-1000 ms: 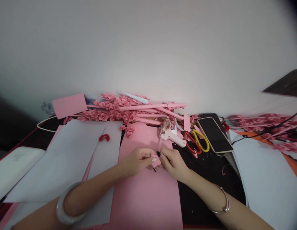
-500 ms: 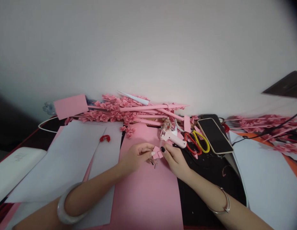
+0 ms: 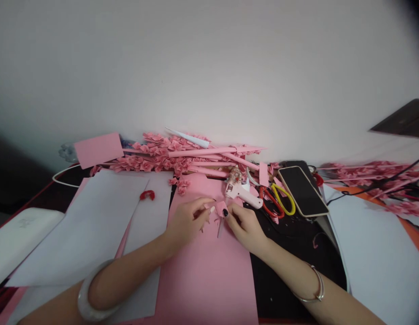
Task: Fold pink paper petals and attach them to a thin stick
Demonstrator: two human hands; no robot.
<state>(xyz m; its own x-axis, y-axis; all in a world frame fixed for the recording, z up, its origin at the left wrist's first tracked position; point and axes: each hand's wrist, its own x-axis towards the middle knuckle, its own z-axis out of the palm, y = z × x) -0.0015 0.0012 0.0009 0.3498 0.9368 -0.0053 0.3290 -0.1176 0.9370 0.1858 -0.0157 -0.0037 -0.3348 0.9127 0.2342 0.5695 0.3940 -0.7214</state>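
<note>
A small folded piece of pink paper (image 3: 220, 208) is between my two hands, above a large pink sheet (image 3: 209, 275). My left hand (image 3: 191, 221) pinches its left side between thumb and fingers. On the right side, my right hand (image 3: 245, 224) grips it with the dark-nailed thumb on top. A thin grey stick (image 3: 220, 228) points down from beneath the paper; which fingers hold it is hidden. Just beyond my hands lies a pale pink glue gun (image 3: 243, 193), its nozzle end near the pink paper.
Red-handled scissors (image 3: 270, 203), yellow-handled scissors (image 3: 283, 198) and a phone (image 3: 304, 191) lie right of the glue gun. Pink paper flowers (image 3: 162, 151) line the wall. White sheets (image 3: 84, 221) cover the left side; another white sheet (image 3: 381, 243) is at the right.
The small pink paper has turned and now shows a different, more folded shape. My left fingers have shifted slightly left and spread around its edge. My right hand has barely moved.
</note>
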